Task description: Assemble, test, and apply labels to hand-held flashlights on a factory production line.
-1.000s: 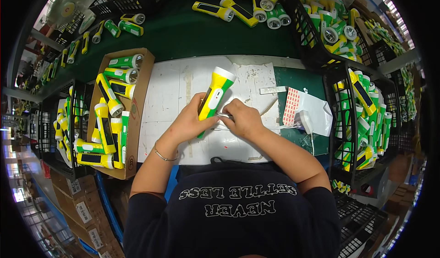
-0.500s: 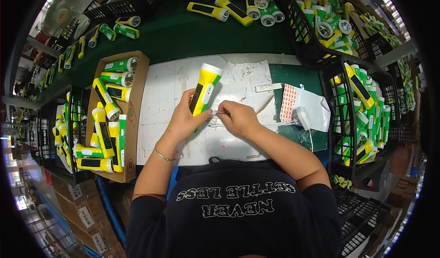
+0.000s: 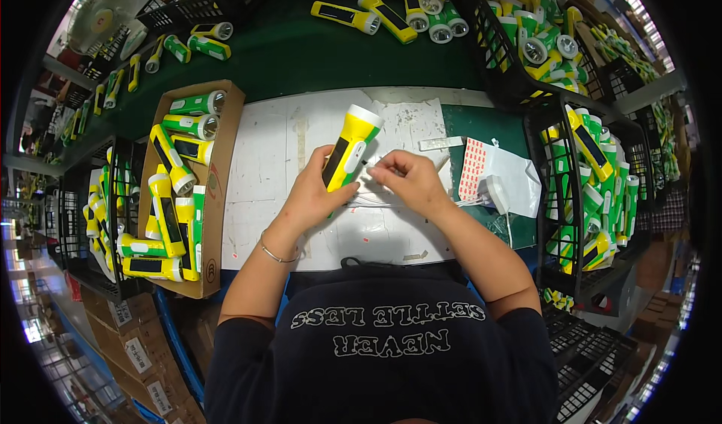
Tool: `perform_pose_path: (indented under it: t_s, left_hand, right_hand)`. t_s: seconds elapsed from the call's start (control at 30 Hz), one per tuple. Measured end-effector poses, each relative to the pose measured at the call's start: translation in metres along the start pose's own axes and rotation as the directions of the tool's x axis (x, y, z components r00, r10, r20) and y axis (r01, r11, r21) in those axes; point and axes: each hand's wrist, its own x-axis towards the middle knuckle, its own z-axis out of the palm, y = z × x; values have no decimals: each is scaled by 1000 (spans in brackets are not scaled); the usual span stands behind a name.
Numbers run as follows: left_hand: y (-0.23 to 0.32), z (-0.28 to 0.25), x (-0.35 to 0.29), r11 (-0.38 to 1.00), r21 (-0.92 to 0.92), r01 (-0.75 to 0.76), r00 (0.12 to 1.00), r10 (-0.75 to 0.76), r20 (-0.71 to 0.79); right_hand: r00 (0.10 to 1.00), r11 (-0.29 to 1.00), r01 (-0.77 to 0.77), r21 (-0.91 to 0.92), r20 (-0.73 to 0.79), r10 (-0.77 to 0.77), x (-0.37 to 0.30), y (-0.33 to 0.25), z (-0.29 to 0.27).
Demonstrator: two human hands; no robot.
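Head view: left fingers (image 3: 344,193) wrap flashlight (image 3: 347,149); right fingers (image 3: 386,176) pinch cable plug (image 3: 365,162); shirt (image 3: 391,375) lettered.

Over at the far left I can see a round, pale caged fan (image 3: 102,21). At near left, brown cardboard cartons (image 3: 113,341) with white labels stand beside a blue bar (image 3: 180,346). On the right of the green-topped desk (image 3: 338,66), a red-and-white patterned sheet (image 3: 472,170) touches a crumpled white plastic bag (image 3: 520,185).
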Motion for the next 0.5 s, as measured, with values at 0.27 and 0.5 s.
perform_pose_path:
  t_s: [0.27, 0.5]
  left_hand:
    - [13, 8, 0, 978, 172, -114, 993, 115, 9]
    - [19, 20, -9, 832, 527, -174, 938, 302, -167]
  right_hand:
    - [988, 953, -139, 270, 99, 116, 4, -14, -22]
    - [954, 888, -298, 351, 87, 286, 5, -19, -15]
